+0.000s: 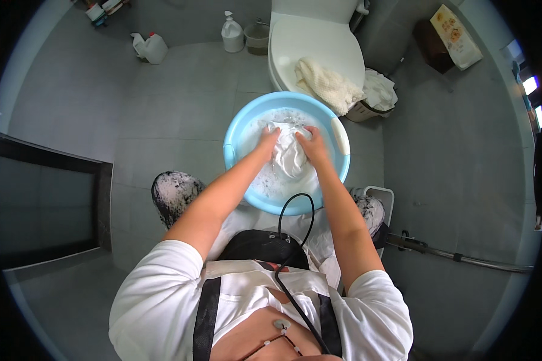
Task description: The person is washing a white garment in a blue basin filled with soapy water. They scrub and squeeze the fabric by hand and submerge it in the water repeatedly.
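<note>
- Holding a white cloth (290, 155) in the head view, 2 bare hands work over a light-blue basin (232, 131) of soapy water.
- The cloth lies bunched inside the basin, around its middle, with suds (266, 183) near it; how much of it is underwater is hard to tell.
- The left hand (267, 144) grips the cloth's left edge, its fingers closed on the fabric.
- The right hand (313, 147) grips the right edge, its thumb and fingers bent around a fold; some fingertips of both hands are hidden, so their exact hold cannot be told.
- The step in hand looks like washing: the 2 hands hold the cloth apart across a short span, seemingly to rub or squeeze it in the suds.
- A next move would seem to call for both grips to stay firm on slippery fabric, with the hands kept low inside the rim so water does not spill.
- Beyond the basin, a cream towel (326, 84) rests on the white toilet (312, 43), and a bin (360, 112) stands to the far right, just beside it.
</note>
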Demonstrator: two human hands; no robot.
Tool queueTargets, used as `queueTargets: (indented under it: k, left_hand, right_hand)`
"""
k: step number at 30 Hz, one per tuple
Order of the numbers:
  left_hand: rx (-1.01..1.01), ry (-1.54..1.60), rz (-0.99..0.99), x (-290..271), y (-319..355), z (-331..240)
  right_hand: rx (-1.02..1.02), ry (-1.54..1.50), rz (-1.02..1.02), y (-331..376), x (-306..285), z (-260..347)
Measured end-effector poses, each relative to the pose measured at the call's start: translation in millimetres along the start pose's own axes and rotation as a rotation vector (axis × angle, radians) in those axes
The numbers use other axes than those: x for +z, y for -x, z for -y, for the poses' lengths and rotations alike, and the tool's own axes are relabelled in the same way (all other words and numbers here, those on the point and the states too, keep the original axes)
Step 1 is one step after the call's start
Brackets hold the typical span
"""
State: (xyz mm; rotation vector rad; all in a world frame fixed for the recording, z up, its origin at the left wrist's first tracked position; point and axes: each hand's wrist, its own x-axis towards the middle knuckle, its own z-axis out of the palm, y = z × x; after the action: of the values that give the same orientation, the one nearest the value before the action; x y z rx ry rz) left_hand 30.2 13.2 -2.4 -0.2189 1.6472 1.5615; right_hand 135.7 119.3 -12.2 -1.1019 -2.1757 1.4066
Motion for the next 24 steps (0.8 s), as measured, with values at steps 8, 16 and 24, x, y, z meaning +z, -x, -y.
queueTargets:
  k: [8, 16, 24]
  left_hand:
    - [0.085, -0.611, -0.020, -17, -9, 25]
    - [-0.016, 0.427, 0.338, 23, 24, -10]
    - [-0.116, 0.752, 0.414, 37, 21, -11]
  right_hand:
    - [0.110, 0.369, 0.297, -2, 7, -4]
    - [0.062, -0.493, 0.130, 11, -21, 25]
    - [-0.278, -0.176, 0.111, 51, -45, 116]
